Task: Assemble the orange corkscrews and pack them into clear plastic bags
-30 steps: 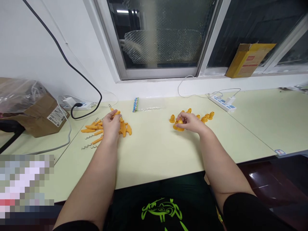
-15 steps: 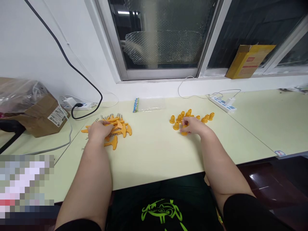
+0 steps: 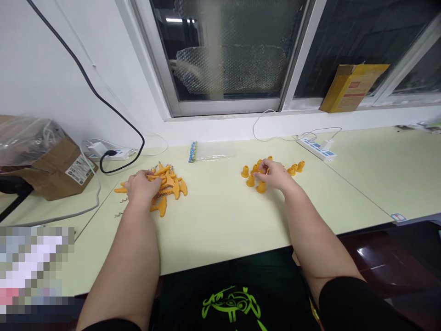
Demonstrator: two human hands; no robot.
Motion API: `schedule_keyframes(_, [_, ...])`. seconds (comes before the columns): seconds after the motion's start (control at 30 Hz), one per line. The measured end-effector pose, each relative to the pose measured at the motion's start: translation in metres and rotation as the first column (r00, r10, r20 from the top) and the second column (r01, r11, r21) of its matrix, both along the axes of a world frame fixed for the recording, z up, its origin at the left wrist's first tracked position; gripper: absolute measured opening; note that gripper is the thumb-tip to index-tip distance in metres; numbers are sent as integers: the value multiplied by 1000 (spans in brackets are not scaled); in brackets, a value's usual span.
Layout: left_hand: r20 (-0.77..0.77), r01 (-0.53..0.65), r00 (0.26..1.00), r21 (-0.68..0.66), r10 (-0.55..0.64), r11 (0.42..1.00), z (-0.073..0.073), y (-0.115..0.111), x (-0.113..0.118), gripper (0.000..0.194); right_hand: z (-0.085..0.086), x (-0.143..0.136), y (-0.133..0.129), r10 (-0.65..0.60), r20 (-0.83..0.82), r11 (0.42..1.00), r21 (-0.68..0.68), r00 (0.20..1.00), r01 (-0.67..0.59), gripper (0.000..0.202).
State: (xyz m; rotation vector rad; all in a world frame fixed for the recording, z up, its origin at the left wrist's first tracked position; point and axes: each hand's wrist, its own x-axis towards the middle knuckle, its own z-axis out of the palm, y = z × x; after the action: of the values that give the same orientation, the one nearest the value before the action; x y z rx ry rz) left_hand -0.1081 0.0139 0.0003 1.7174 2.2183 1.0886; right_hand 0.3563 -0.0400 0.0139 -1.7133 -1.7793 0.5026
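On the left of the pale table, a pile of orange T-shaped pieces (image 3: pixel 176 187) lies with small metal chains around it. My left hand (image 3: pixel 142 185) rests over the pile's left side, fingers bent onto the pieces; whether it grips one is hidden. Several small orange cup-shaped pieces (image 3: pixel 251 180) stand in a loose group right of centre. Over the middle of that group is my right hand (image 3: pixel 272 174), its fingers curved and its thumb near the cups. Another cup (image 3: pixel 261 187) stands just in front of it, untouched. The fingertips partly hide the cups behind them.
A clear plastic packet (image 3: pixel 212 151) lies near the wall. Power strips stand at the back right (image 3: pixel 316 148) and back left (image 3: pixel 119 154), with cables. An open cardboard box (image 3: pixel 65 170) sits at the left. A yellow box (image 3: pixel 354 87) leans on the window.
My right hand has let go of the front cup and moved back and slightly up over the group. My left hand stays at the pile. The view has shifted slightly.
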Motion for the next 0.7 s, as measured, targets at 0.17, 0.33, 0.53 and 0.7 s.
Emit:
schedule_keyframes(0.17, [-120, 168, 980, 50, -161, 985, 7, -8, 36, 26, -4, -10, 3, 29, -5, 994, 107, 1000, -29, 17])
schedule_keyframes(0.33, [-252, 307, 909, -130, -331, 943, 3, -13, 62, 32, -13, -16, 5, 98, 63, 993, 59, 993, -102, 18])
schedule_keyframes(0.53, [-289, 128, 935, -265, -206, 956, 5, -18, 68, 51, -14, -18, 5, 98, 74, 995, -13, 992, -97, 20])
schedule_keyframes(0.7, [-273, 132, 940, -261, -204, 956, 1, -14, 62, 49, -16, -17, 7, 92, 61, 993, -81, 994, -87, 23])
